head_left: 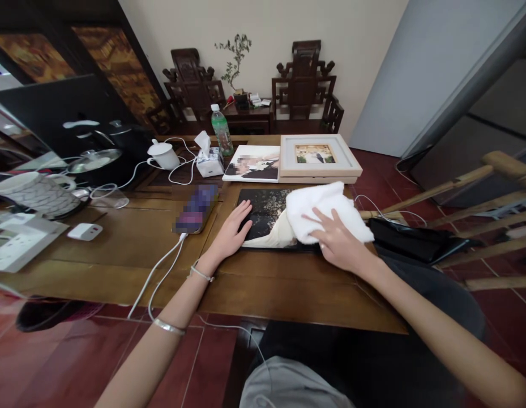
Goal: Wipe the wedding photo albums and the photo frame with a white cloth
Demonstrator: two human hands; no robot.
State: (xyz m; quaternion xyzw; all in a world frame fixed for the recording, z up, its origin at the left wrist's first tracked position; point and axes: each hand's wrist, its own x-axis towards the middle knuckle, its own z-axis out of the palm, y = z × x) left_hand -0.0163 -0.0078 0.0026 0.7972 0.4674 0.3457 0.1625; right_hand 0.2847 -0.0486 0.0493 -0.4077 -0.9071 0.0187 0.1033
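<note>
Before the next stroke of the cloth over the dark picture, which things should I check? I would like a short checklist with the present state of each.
1. Left hand flat on the left edge of the dark picture, steadying it: ok.
2. Right hand spread flat on the white cloth: ok.
3. Phone and its cable apart from the picture: ok.
4. Picture's right edge on the table: cannot tell, cloth covers it.
5. Cloth apart from the framed photo behind: cannot tell, they look very close.
</note>
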